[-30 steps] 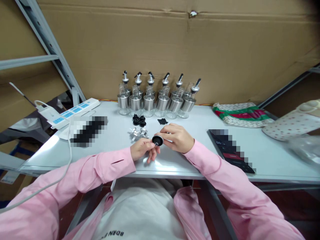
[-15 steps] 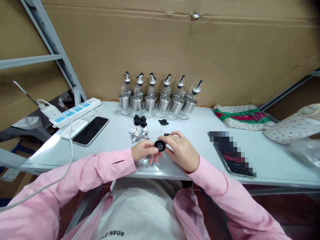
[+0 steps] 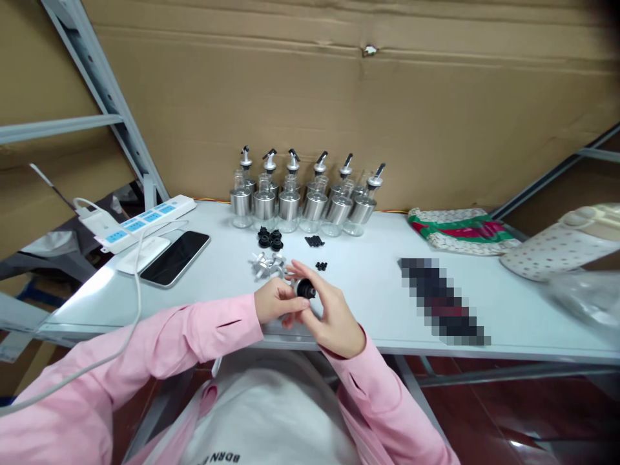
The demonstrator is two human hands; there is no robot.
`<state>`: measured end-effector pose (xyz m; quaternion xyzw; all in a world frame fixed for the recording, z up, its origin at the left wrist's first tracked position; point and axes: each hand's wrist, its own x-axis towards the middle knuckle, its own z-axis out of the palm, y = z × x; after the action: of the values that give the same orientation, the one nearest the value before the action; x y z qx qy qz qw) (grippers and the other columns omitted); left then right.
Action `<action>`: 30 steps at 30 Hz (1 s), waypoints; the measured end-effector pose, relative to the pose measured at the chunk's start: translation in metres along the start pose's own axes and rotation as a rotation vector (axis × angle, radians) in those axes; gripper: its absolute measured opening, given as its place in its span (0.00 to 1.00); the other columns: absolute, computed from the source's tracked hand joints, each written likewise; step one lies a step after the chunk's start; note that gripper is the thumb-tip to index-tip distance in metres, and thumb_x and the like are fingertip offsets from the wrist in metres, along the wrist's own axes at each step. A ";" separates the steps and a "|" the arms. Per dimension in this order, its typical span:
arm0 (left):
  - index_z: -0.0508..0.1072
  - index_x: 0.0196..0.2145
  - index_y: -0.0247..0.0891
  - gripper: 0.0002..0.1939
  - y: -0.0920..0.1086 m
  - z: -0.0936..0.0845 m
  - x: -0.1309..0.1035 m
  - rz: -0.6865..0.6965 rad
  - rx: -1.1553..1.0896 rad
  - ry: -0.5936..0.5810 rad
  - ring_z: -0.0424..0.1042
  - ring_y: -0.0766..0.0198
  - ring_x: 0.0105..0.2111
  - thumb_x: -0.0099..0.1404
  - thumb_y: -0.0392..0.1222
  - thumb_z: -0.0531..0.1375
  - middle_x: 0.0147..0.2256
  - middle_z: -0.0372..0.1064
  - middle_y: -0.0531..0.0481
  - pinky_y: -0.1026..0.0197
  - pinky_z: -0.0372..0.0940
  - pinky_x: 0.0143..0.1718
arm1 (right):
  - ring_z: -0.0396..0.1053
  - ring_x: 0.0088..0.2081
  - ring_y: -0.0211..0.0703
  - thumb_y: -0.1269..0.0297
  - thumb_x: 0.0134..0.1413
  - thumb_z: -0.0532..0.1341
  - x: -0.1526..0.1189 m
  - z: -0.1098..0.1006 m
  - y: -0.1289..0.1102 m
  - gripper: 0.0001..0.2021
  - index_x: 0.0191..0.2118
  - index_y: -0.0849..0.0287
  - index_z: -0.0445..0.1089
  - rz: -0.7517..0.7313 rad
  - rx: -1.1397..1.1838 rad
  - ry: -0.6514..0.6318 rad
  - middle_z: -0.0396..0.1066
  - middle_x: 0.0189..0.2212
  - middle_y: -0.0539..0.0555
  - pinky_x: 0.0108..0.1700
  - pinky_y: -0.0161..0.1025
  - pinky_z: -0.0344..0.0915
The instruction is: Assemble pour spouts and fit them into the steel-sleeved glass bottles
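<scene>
Between my two hands is a bottle pourer, its black ribbed stopper facing me and a silvery rim behind it. My left hand pinches it from the left. Curled around its right side, my right hand grips it with thumb and fingers. Just beyond my hands lie silver spout parts in a pile. Behind these sits a cluster of black stoppers. To their right are small black levers and a few tiny black pieces.
Glass bottles with steel bands stand in rows at the back, several of the rear ones topped with pourers. A phone and a power strip lie at left. At right are a pixelated dark object, a patterned cloth and a dotted container.
The black part, earlier showing its round hollow face, now shows ribbed sides and a silvery rim. My right hand has shifted left and wrapped closer around it.
</scene>
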<state>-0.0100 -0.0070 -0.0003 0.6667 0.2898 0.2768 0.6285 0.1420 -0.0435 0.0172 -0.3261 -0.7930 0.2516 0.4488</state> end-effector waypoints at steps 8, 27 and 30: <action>0.68 0.22 0.31 0.30 0.001 0.003 0.006 0.044 -0.022 -0.046 0.62 0.74 0.13 0.53 0.66 0.55 0.17 0.63 0.53 0.70 0.56 0.15 | 0.66 0.50 0.45 0.63 0.56 0.55 -0.025 0.007 0.014 0.13 0.48 0.54 0.59 0.230 0.455 0.289 0.68 0.48 0.58 0.52 0.48 0.62; 0.63 0.35 0.36 0.22 0.049 -0.021 0.031 0.808 1.118 0.498 0.66 0.69 0.23 0.68 0.55 0.41 0.27 0.67 0.50 0.67 0.59 0.25 | 0.49 0.18 0.31 0.61 0.51 0.49 0.061 -0.042 0.009 0.12 0.20 0.58 0.56 -0.068 -0.133 0.230 0.50 0.14 0.45 0.23 0.32 0.48; 0.62 0.36 0.35 0.17 0.047 -0.030 0.038 0.978 1.295 0.622 0.65 0.70 0.22 0.68 0.52 0.44 0.31 0.68 0.48 0.66 0.58 0.25 | 0.46 0.17 0.30 0.58 0.54 0.46 0.078 -0.042 0.023 0.18 0.17 0.58 0.52 -0.065 -0.082 0.207 0.47 0.13 0.45 0.22 0.32 0.46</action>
<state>-0.0046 0.0391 0.0486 0.8369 0.2298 0.4662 -0.1717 0.1554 0.0342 0.0642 -0.3424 -0.7622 0.1694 0.5225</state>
